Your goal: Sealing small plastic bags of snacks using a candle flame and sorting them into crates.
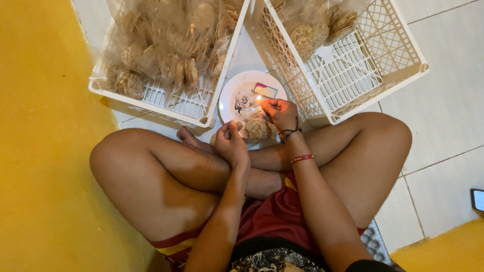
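Observation:
I sit cross-legged on the floor. My left hand (231, 143) pinches one end of a clear plastic bag of round crackers (258, 129). My right hand (280, 113) holds the bag's other end up to a small flame (258, 97) that burns over a white plate (233, 88). Both hands hover just above the plate's near edge. A small box (265, 90) lies on the plate beside the flame.
Two white plastic crates stand beyond the plate: the left crate (151, 103) is full of bagged crackers (166, 50), the right crate (373, 83) holds a few bags (315, 27). Yellow floor lies to the left, white tiles to the right. A dark object (478, 200) shows at the right edge.

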